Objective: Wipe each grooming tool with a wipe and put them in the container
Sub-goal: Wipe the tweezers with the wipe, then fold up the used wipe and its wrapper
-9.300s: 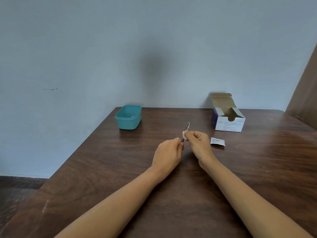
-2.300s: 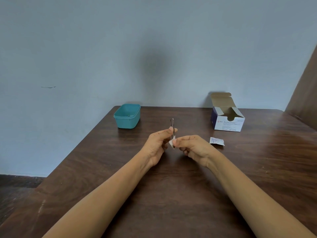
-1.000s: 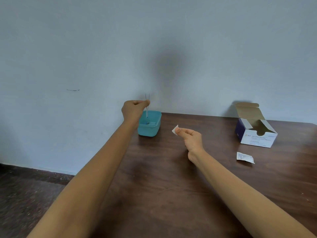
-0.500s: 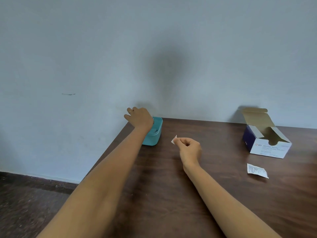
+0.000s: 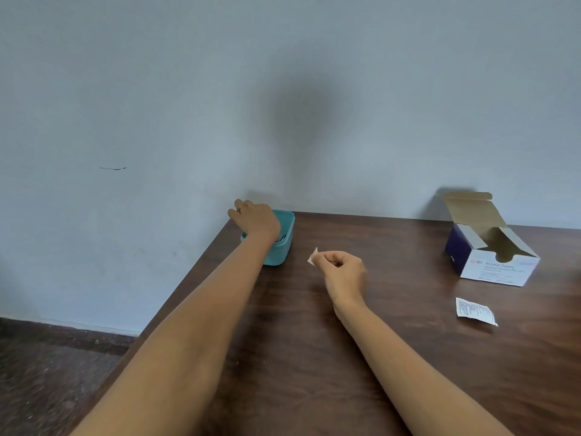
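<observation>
A pale blue-grey painted wall (image 5: 188, 105), matt and marked by one short dark scratch, rises behind a dark brown wood-grain bench (image 5: 314, 357) with a smooth, faintly glossy top. At the lower left lies a dark speckled floor (image 5: 47, 372).

At the bench's far left corner stands a small teal plastic container (image 5: 284, 247), rectangular with rounded corners. The left hand (image 5: 256, 218), with a thin gold ring (image 5: 242, 206) on one finger, lies over its open top, back upward. Its fingers bend down behind the knuckles and are hidden, so whether they grip anything cannot be told. The right hand (image 5: 344, 272) hovers above the bench, just right of the container, its fingers curled and its thumb and forefinger pinching a small white folded wipe (image 5: 312, 257).

At the far right sits an open white and navy cardboard box (image 5: 496, 265) printed "Alcohol Swabs", its flaps raised. Near it lies a flat, torn white paper sachet (image 5: 475, 311).

A second ago the left hand held thin metal tweezers upright above the container. Now it has sunk onto the rim and the tweezers no longer show above it. Inside the container, beside the wrist, a few thin dark shapes (image 5: 281, 238) show, too small to identify. The hand covers most of the container's inside.
</observation>
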